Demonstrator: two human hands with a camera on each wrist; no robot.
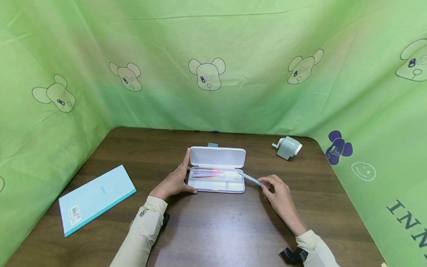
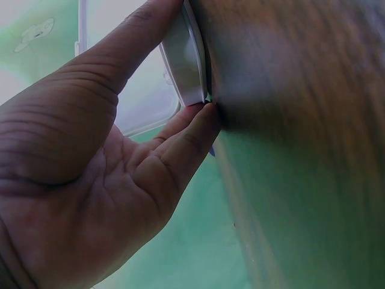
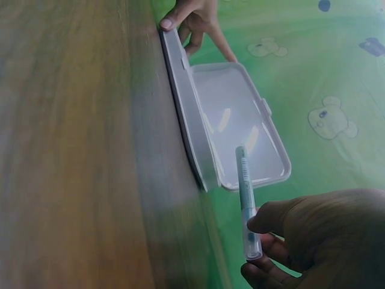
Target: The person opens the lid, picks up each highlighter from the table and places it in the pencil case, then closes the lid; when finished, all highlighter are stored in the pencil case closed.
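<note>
A white pencil case (image 1: 218, 188) lies on the table with its lid (image 1: 217, 157) raised at the back. Several colourful pens (image 1: 207, 173) fill its left back compartment. My left hand (image 1: 175, 181) grips the case's left end, thumb at the front corner and one finger reaching up beside the lid; the left wrist view shows thumb and fingers round that end. Between thumb and fingers, my right hand (image 1: 277, 193) pinches a light blue pen (image 3: 245, 183) by one end. The pen's other end overlaps the case's right side in the head view.
A light blue notebook (image 1: 96, 198) lies at the left of the table. Toward the back right stands a grey-blue pencil sharpener (image 1: 288, 147) with a crank. A small blue item (image 1: 212, 144) shows behind the lid. Green curtains (image 1: 213, 111) enclose the table (image 1: 233, 230).
</note>
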